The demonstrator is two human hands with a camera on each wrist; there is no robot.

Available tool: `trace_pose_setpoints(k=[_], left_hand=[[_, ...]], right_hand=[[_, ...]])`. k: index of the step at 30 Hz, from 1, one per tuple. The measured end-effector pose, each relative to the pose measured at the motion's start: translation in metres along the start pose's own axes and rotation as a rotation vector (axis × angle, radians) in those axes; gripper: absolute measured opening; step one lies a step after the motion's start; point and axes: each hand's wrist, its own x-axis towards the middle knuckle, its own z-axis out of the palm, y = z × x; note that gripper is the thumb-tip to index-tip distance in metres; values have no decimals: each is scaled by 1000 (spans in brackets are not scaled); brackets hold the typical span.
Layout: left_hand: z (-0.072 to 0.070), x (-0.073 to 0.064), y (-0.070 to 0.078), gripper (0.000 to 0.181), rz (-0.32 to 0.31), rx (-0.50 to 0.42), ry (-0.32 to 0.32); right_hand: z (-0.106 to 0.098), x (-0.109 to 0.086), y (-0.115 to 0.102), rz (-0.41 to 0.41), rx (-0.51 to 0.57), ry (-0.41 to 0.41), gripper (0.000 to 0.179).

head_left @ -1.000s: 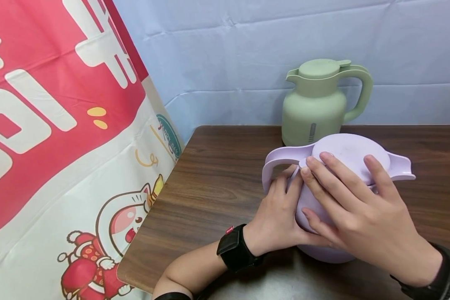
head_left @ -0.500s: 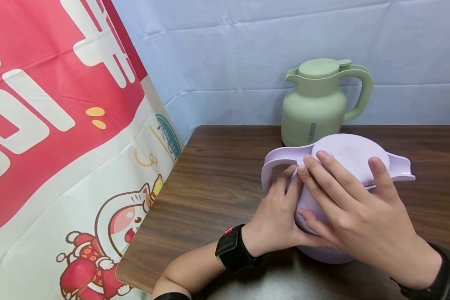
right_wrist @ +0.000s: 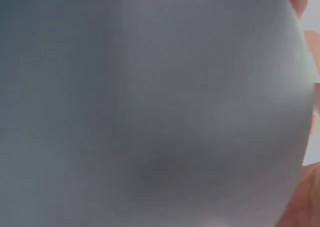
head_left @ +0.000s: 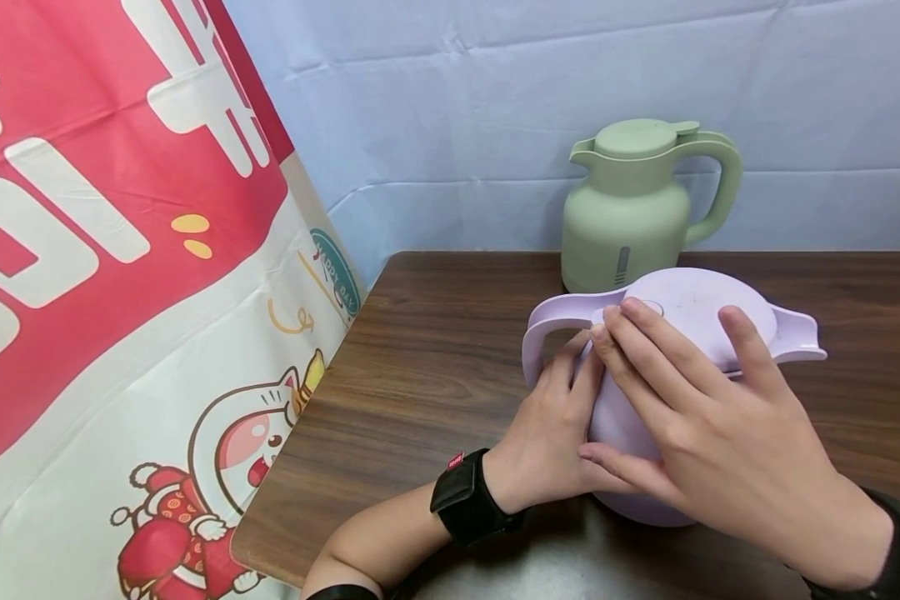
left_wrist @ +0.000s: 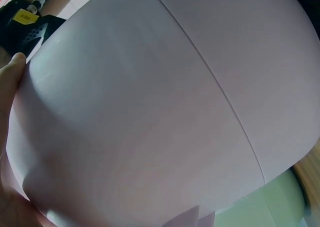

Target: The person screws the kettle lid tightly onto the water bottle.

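A lilac thermos jug [head_left: 708, 312] stands upright on the table, its spout to the right and handle to the left. My left hand [head_left: 551, 433] holds the jug's body on the handle side, with fingers reaching in beneath the handle [head_left: 543, 333]. Across the near side lies my right hand [head_left: 712, 433], its fingers straight and their tips on the lid's rear edge by the handle. Its thumb points left across the body. In the left wrist view, the jug's body [left_wrist: 150, 107] fills most of the frame. The right wrist view shows its blurred surface [right_wrist: 175, 97] close up.
Behind the lilac jug, a light green thermos jug [head_left: 626, 212] stands at the back of the brown wooden table [head_left: 435, 350]. A pale blue cloth [head_left: 450, 125] hangs behind the table. To the left hangs a red and white printed cloth [head_left: 195, 333].
My right hand has slid slightly left along the lid edge. Its thumb has moved down and left, and its index finger has shifted left. My left hand and the jug have hardly moved.
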Motion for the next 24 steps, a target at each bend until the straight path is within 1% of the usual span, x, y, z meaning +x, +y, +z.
trace_pose_setpoints(k=[3, 9, 13, 18, 24], left_hand=[[-1, -1, 0, 124, -2, -16, -12], [-1, -1, 0, 124, -9, 4, -32], [0, -1, 0, 122, -16, 17, -26], [0, -3, -1, 118, -4, 21, -22], [0, -4, -1, 117, -7, 19, -29]], right_hand=[[-2, 2, 0, -3, 16, -28, 74], [-9, 6, 1, -2, 54, -120, 79], [-12, 8, 0, 11, 63, -164, 82], [-15, 10, -3, 31, 72, -213, 85], [-15, 10, -3, 35, 71, -241, 86]])
